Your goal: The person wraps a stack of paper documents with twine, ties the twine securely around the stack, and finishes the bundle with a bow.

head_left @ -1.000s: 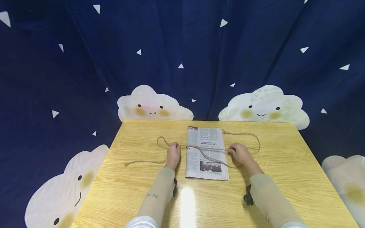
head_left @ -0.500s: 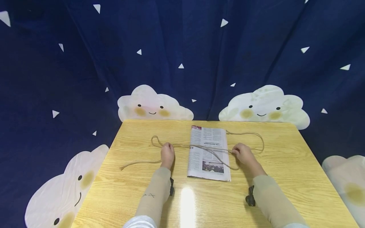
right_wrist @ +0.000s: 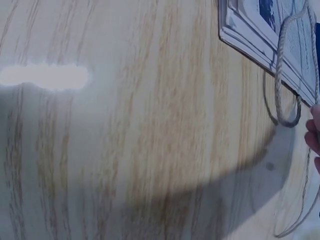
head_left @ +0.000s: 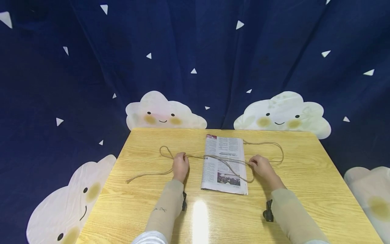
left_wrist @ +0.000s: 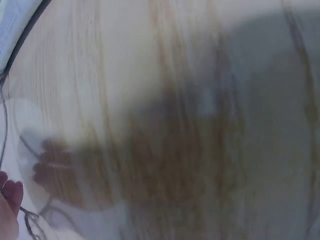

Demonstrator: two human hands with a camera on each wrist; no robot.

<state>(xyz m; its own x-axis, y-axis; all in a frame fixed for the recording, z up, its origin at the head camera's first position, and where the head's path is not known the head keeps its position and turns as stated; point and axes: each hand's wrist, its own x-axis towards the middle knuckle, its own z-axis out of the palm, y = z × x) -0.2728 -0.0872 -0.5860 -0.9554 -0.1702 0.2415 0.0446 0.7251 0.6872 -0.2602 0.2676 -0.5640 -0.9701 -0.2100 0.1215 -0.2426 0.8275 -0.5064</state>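
Note:
A folded newspaper [head_left: 210, 176] lies on the table, turned slightly. Thin tan twine [head_left: 226, 163] crosses its top in two strands, one bowing toward the near right corner. Just left of the paper, my left hand [head_left: 181, 166] pinches the twine; a small loop and a loose end trail out beyond it. On the opposite side my right hand [head_left: 262, 166] pinches the twine close to the paper's right edge. In the right wrist view, a bend of twine [right_wrist: 279, 75] hangs over the newspaper's layered edge [right_wrist: 250, 42] beside my fingertips [right_wrist: 313, 137]. The left wrist view catches only part of my left hand [left_wrist: 10, 210].
The wooden table [head_left: 146, 139] reaches back to a dark blue curtain [head_left: 195, 40] printed with clouds and white triangles. Behind my right hand, another curve of twine [head_left: 274, 144] runs from the paper's far right corner. Lamp glare [head_left: 200, 220] shines near the front.
The newspaper has slid a little right and turned slightly. My left hand went left with the twine, then came back slightly; my right hand shifted a little right. The strands across the paper look straighter.

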